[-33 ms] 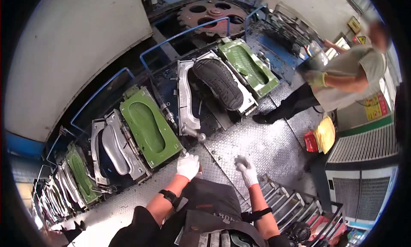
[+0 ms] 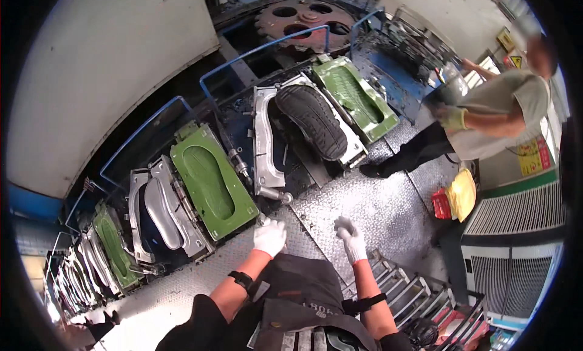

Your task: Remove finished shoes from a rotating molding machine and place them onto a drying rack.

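My left hand, in a white glove, hovers by the near corner of a green sole mould. Its fingers are curled; whether anything sits inside them is hidden. To its right my gloved right hand is raised over the metal floor, fingers apart, greyed at the tips and holding nothing. Beyond the left hand lies an opened metal mould frame with a black shoe sole on its plate. Farther back is another green mould. A silver sole-shaped plate sits left of the nearest green mould.
A row of moulds curves away at left behind blue rails. A large toothed wheel lies at the back. One gloved co-worker stands at right, near a yellow bag. A metal rack is by my right forearm.
My left hand has shifted very slightly to the right. My right hand stays almost where it was, and the moulds look unchanged.
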Tool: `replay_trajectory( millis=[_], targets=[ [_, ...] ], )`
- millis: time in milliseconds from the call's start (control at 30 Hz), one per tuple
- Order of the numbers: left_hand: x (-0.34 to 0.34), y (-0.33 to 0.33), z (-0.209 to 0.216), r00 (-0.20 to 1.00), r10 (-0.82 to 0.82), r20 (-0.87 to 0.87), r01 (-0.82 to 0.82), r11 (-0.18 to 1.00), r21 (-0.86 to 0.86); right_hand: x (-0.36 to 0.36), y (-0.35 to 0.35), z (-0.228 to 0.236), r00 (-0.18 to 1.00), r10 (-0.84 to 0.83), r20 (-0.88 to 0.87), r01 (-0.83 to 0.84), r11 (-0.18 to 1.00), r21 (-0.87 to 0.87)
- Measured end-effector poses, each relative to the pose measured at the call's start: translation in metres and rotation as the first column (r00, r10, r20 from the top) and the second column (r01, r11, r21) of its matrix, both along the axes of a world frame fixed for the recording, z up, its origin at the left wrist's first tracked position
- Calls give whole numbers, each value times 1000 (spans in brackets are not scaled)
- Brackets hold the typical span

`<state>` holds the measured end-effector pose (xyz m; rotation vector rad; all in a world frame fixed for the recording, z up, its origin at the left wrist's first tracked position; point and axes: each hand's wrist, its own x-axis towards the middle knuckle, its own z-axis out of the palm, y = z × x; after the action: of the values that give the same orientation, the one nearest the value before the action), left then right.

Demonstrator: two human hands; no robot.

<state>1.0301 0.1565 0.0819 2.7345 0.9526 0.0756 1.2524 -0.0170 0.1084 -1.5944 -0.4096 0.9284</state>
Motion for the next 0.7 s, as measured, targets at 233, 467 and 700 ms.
replay_trajectory(
  millis=[233, 467, 700],
  targets=[
    [133, -4, -58, 914, 289, 283, -117, 859, -499, 73, 143, 78, 445, 53, 894, -130, 991, 6],
    [246, 85, -99, -304, 896, 324, -377, 199, -904, 126, 225, 82, 29, 357, 934, -370, 872, -322],
    [238, 177, -57, -429, 869, 246, -214, 167, -963, 141, 229, 74, 60, 437, 898, -487, 798, -355]
  ],
)
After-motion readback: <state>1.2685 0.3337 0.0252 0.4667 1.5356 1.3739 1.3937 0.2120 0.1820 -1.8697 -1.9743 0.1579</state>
